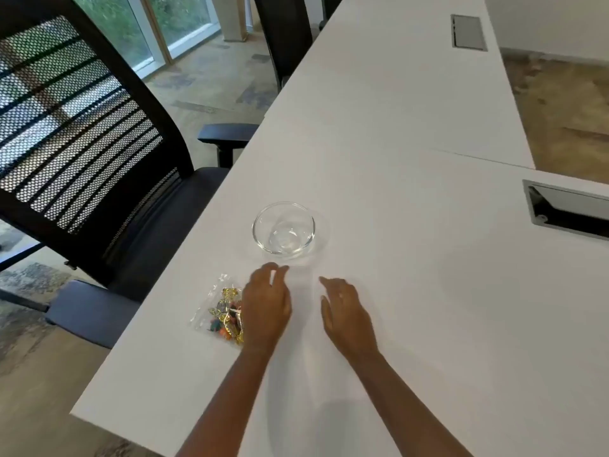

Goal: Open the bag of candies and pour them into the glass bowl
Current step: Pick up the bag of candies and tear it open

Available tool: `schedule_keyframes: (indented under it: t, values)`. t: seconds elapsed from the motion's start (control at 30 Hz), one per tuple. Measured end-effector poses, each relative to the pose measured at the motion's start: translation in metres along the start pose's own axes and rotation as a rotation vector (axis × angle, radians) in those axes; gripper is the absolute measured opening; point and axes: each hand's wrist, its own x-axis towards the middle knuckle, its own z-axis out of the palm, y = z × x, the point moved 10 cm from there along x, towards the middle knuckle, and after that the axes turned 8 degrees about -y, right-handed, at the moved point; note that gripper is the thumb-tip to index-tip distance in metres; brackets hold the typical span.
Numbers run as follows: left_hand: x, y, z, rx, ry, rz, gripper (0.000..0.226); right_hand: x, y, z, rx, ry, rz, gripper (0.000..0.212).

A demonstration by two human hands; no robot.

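A black mesh-backed office chair [82, 133] stands pushed up to the left edge of a long white bench [412, 291], its dark armrest [89, 313] close to the bench's near corner. A second dark chair [283, 37] sits farther along the same side. Two grey cable hatches are set into the bench top, one at the far end [468, 32] and one at the right [566, 209] with its flap tilted open. Patterned carpet and tall windows fill the background.

A clear glass bowl [284, 228] stands upright on the bench with nothing in it, and nothing lies between it and the person's two bare hands, which hover just short of it.

The left hand [266, 308] is spread with fingers loosely curled, gripping nothing. It overlaps the right edge of a clear plastic bag of candies [219, 306], which lies flat near the bench's left edge, showing gold, orange and teal wrappers. Whether the hand touches the bag cannot be told.

The right hand [346, 313] is open, palm down and fingers extended toward the bowl, holding nothing. It is well apart from the bag, with the left hand between them.
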Motion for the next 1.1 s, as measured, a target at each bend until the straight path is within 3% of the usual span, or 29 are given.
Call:
schedule_keyframes:
  t: [0.17,0.3,0.43,0.57,0.7,0.77,0.93,1.1]
  values:
    - [-0.005,-0.085,-0.009,0.004,-0.006,-0.358,0.036,0.017,-0.027,0.046,0.121,-0.309,0.106,0.037]
    - [-0.022,-0.125,-0.003,-0.117,-0.033,-0.605,0.035,0.016,-0.03,0.068,0.308,-0.426,0.261,0.034]
    - [-0.029,-0.136,0.0,-0.227,-0.044,-0.675,0.032,0.017,-0.033,0.078,0.387,-0.466,0.298,0.029]
    - [-0.033,-0.143,0.018,-0.375,-0.175,-0.748,0.026,0.013,-0.025,0.084,0.597,-0.447,0.436,0.024]
    - [-0.033,-0.141,0.03,-0.714,-0.247,-0.782,0.023,0.01,-0.009,0.082,0.705,-0.389,0.564,0.022]
    - [-0.03,-0.127,0.029,-0.863,-0.29,-0.765,0.031,0.007,0.001,0.077,0.685,-0.369,0.607,0.025]
    - [-0.02,-0.081,0.021,-1.033,-0.443,-0.673,0.023,-0.004,0.027,0.053,0.64,-0.279,0.684,0.029]
    - [-0.015,-0.03,0.024,-1.222,-0.487,-0.61,0.018,-0.007,0.031,0.001,0.591,-0.058,0.589,0.028]
